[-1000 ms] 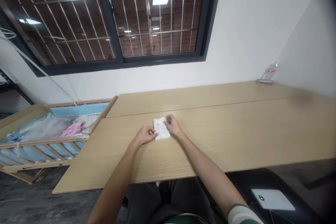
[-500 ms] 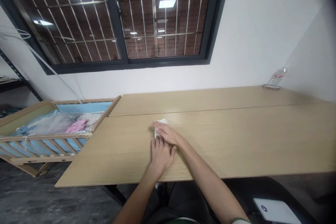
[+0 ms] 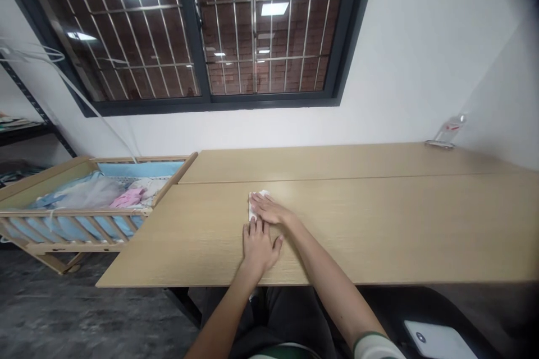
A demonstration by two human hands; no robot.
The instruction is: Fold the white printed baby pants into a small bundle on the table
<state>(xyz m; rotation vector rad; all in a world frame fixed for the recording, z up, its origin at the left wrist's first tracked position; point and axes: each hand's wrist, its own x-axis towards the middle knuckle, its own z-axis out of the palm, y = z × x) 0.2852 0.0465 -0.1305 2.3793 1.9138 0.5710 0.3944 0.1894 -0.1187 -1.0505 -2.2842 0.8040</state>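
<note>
A small white tissue-like sheet (image 3: pixel 251 213) lies flat on the light wood table (image 3: pixel 379 219), partly covered by my hands. Across its upper part rests my right hand (image 3: pixel 269 208), palm down with the fingers stretched out to the left. My left hand (image 3: pixel 258 247) is flat at the sheet's lower end, fingers pointing away from me and thumb spread to the right. Its fingertips reach the sheet's near edge. The middle of the sheet is hidden beneath the fingers, and neither hand is closed around it.
A wooden crib (image 3: pixel 96 216) with blue lining and a pink cloth (image 3: pixel 127 197) stands left of the table. At the back right corner is a clear plastic bottle (image 3: pixel 452 128). Near my right side a white phone (image 3: pixel 440 339) lies on a black seat (image 3: pixel 391 305). A barred window (image 3: pixel 269 39) is ahead.
My right hand has shifted slightly to the right on the sheet, its fingers now more spread. My left hand stays nearly in place. The camera view has tilted a little.
</note>
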